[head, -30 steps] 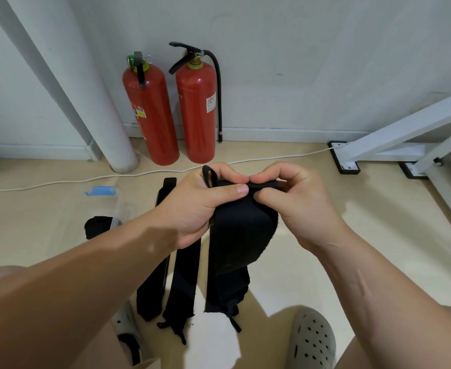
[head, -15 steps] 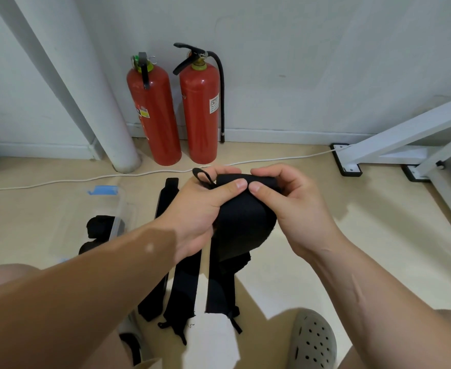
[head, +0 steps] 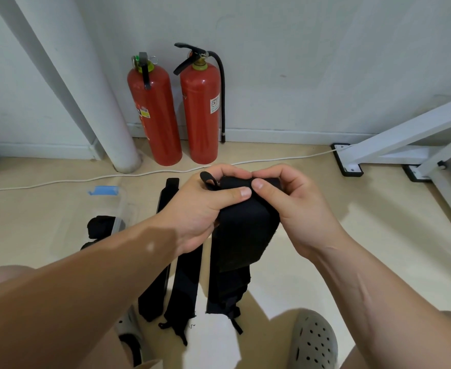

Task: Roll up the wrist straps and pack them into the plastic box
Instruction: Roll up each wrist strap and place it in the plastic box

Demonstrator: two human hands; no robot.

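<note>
Above the beige floor [head: 365,235], the left hand [head: 200,209] and right hand [head: 296,206] pinch the half-rolled black fabric wrist strap [head: 245,230]; a slackened thumb could unwind it.

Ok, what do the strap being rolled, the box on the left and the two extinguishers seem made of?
Wrist strap: matte black woven fabric, seemingly; it bends softly and its edge looks fuzzy. Plastic box: clear, slightly glossy plastic; the floor shows through its wall. Fire extinguishers: probably painted metal, smooth red with soft highlights.
</note>
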